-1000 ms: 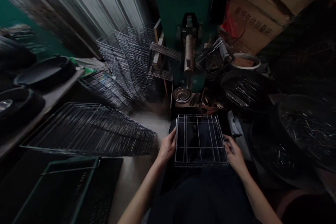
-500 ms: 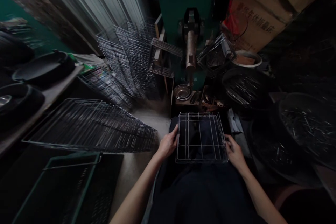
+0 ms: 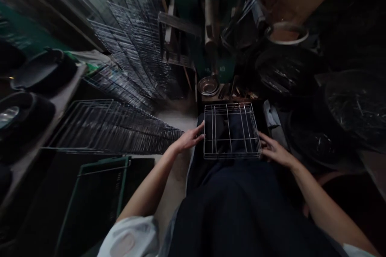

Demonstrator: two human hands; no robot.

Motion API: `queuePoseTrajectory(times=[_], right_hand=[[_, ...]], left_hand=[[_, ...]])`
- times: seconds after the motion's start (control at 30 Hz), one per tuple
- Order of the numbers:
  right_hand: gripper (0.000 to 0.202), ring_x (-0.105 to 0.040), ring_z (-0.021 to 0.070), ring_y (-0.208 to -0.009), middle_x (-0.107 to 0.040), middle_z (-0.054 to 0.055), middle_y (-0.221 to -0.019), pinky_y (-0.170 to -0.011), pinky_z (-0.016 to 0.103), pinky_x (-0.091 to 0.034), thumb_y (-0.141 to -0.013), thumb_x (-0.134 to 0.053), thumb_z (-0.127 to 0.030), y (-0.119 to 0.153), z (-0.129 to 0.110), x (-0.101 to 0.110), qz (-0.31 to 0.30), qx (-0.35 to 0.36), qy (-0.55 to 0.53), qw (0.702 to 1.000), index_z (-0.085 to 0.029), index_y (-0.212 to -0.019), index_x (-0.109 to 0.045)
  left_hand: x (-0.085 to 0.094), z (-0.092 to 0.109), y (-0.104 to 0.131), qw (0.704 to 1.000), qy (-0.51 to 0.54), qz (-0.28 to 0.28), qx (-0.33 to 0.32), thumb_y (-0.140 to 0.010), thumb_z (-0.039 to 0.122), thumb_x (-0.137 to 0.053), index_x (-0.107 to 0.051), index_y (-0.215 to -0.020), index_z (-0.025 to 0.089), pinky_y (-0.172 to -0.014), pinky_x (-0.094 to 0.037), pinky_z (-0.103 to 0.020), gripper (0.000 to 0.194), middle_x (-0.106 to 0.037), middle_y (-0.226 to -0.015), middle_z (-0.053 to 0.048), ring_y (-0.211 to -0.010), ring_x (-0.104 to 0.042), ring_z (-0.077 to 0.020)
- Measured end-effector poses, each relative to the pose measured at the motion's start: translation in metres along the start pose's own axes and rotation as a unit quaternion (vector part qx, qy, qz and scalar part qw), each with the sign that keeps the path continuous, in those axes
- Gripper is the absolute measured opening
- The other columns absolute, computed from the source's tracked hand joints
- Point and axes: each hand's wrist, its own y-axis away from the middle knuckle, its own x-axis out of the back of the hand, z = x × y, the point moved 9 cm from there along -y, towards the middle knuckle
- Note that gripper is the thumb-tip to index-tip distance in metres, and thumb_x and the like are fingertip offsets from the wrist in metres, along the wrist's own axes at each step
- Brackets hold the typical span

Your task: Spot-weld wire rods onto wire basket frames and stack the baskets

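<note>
A rectangular wire rack (image 3: 228, 139), apparently more than one in a stack, lies over my lap on the dark apron (image 3: 238, 209). At its left edge is my left hand (image 3: 188, 139), open, with thumb and fingers stretched apart and their tips against the wire. My right hand (image 3: 275, 150) is at the right edge, its fingers spread and touching the frame; some fingertips are blurred or hidden by the wires. Straight ahead stands a green machine (image 3: 220, 62) with a vertical metal rod (image 3: 210, 20) above a small metal dish (image 3: 208, 85).
Stacked wire grids lean (image 3: 129, 44) at the back left, and another grid stack (image 3: 114, 128) lies nearer. A green frame (image 3: 120, 188) is at lower left. Black pans (image 3: 45, 70) sit on a left bench. Dark basins (image 3: 356, 104) with metal pieces stand at right.
My view has tilted downward, so everything sits higher in the picture. Both hands have loosened and their fingers have spread at the rack's sides, elbows wider apart.
</note>
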Motion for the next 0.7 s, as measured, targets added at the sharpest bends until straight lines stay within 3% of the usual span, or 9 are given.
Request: queuePoseTrajectory(times=[0.07,0.17,0.27,0.37,0.43,0.5,0.53,0.63,0.7], right_hand=[[0.102,-0.064,0.0158,-0.069,-0.062,0.003,-0.100,-0.044,0.018,-0.047,-0.082,-0.074,-0.034,0.006,0.003,-0.004,-0.057,-0.016,-0.002,0.998,-0.034,-0.160,-0.008],[0.109,-0.061,0.0139,-0.068,-0.061,0.002,-0.101,-0.043,0.016,-0.043,-0.082,-0.076,-0.035,0.008,0.012,-0.004,-0.053,-0.026,-0.010,0.998,-0.036,-0.159,0.000],[0.105,-0.060,0.0139,-0.069,-0.061,0.000,-0.096,-0.050,0.018,-0.048,-0.080,-0.077,-0.035,0.008,0.017,-0.006,-0.030,-0.008,-0.016,0.999,-0.030,-0.160,-0.009],[0.096,-0.062,0.0157,-0.077,-0.064,0.003,-0.101,-0.068,0.027,-0.056,-0.078,-0.078,-0.035,0.013,0.012,-0.005,0.008,0.041,-0.007,0.999,-0.025,-0.158,-0.026],[0.092,-0.064,0.0190,-0.088,-0.065,0.006,-0.111,-0.081,0.034,-0.057,-0.080,-0.077,-0.037,0.018,0.008,-0.006,0.024,0.062,0.016,0.998,-0.025,-0.157,-0.028],[0.091,-0.063,0.0238,-0.104,-0.061,0.009,-0.128,-0.094,0.042,-0.053,-0.084,-0.073,-0.039,0.022,0.007,-0.010,0.027,0.073,0.050,0.996,-0.025,-0.159,-0.024],[0.090,-0.060,0.0265,-0.114,-0.056,0.010,-0.137,-0.101,0.045,-0.049,-0.085,-0.072,-0.039,0.024,0.006,-0.011,0.031,0.081,0.068,0.994,-0.025,-0.159,-0.022],[0.085,-0.038,0.0303,-0.140,-0.036,0.007,-0.157,-0.117,0.049,-0.029,-0.088,-0.069,-0.039,0.031,0.000,-0.015,0.046,0.121,0.117,0.985,-0.028,-0.159,-0.023],[0.082,-0.027,0.0282,-0.146,-0.027,0.004,-0.161,-0.120,0.048,-0.022,-0.090,-0.066,-0.036,0.035,0.000,-0.019,0.052,0.142,0.140,0.979,-0.032,-0.159,-0.021]], left_hand=[[-0.003,0.001,-0.002,0.999,-0.024,-0.030,-0.007,-0.091,0.046,-0.051,-0.030,-0.154,0.020,-0.108,-0.046,-0.041,0.071,-0.055,-0.146,-0.007,-0.127,-0.059,-0.0294],[-0.010,0.002,-0.003,0.998,-0.039,-0.034,-0.019,-0.093,0.043,-0.048,-0.024,-0.156,0.017,-0.106,-0.047,-0.041,0.072,-0.053,-0.147,-0.009,-0.125,-0.060,-0.0293],[-0.006,0.004,-0.001,0.999,-0.028,-0.028,-0.036,-0.092,0.045,-0.048,-0.029,-0.154,0.016,-0.101,-0.049,-0.040,0.071,-0.057,-0.143,-0.011,-0.117,-0.064,-0.0285],[0.025,0.013,-0.003,0.999,-0.025,-0.031,-0.030,-0.089,0.047,-0.055,-0.043,-0.148,0.015,-0.085,-0.056,-0.037,0.068,-0.074,-0.109,-0.009,-0.086,-0.068,-0.0221],[0.065,0.035,-0.009,0.999,-0.006,0.017,-0.042,-0.087,0.049,-0.059,-0.046,-0.145,0.015,-0.081,-0.056,-0.035,0.069,-0.073,-0.100,-0.007,-0.080,-0.066,-0.0186],[0.100,0.071,-0.017,0.995,0.014,0.060,-0.077,-0.084,0.050,-0.065,-0.040,-0.149,0.015,-0.085,-0.055,-0.036,0.077,-0.070,-0.110,-0.008,-0.089,-0.065,-0.0189],[0.109,0.093,-0.023,0.993,0.013,0.054,-0.101,-0.081,0.049,-0.070,-0.035,-0.151,0.016,-0.089,-0.054,-0.038,0.085,-0.068,-0.116,-0.010,-0.095,-0.065,-0.0202],[0.102,0.151,-0.047,0.988,-0.014,-0.037,-0.150,-0.067,0.046,-0.084,-0.029,-0.154,0.019,-0.097,-0.050,-0.042,0.107,-0.065,-0.127,-0.012,-0.109,-0.065,-0.0256],[0.086,0.174,-0.064,0.986,-0.009,-0.092,-0.139,-0.057,0.044,-0.089,-0.033,-0.151,0.018,-0.096,-0.050,-0.041,0.112,-0.067,-0.125,-0.013,-0.111,-0.066,-0.0279]])
